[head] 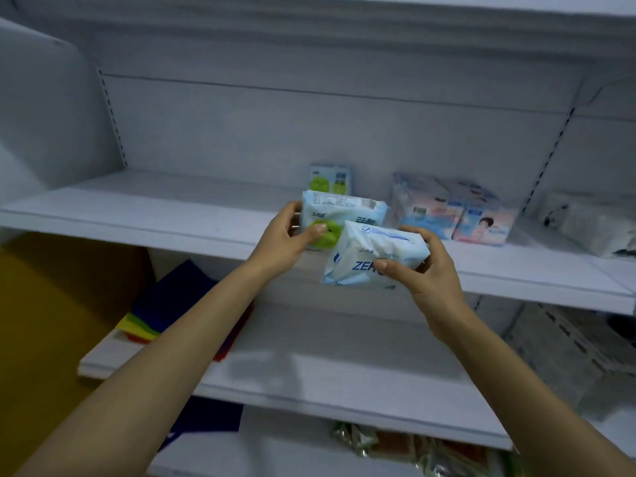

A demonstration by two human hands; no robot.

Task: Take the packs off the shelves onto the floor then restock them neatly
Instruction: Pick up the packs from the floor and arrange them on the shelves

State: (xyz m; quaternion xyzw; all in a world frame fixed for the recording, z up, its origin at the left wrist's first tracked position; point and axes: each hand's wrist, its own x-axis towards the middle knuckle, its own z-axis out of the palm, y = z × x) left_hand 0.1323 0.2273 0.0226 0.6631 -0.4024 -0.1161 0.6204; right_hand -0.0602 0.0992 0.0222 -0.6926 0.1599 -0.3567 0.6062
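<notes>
My left hand [287,237] grips a pale blue pack with a green round lid [344,215] at the front edge of the white upper shelf [155,208]. My right hand [425,266] holds a white and blue pack with "ZER" lettering [371,249], tilted, in front of the shelf edge and overlapping the first pack. A third pack with green circles [332,179] stands upright at the back of the shelf. Right of the hands sit pink and blue packs [451,210], side by side on the same shelf.
A crumpled white pack [592,223] lies at the shelf's far right. The lower shelf [344,366] carries a stack of coloured cloths [165,304] at its left. Below it, shiny packets [413,445] lie. A yellow surface [41,321] is at the left.
</notes>
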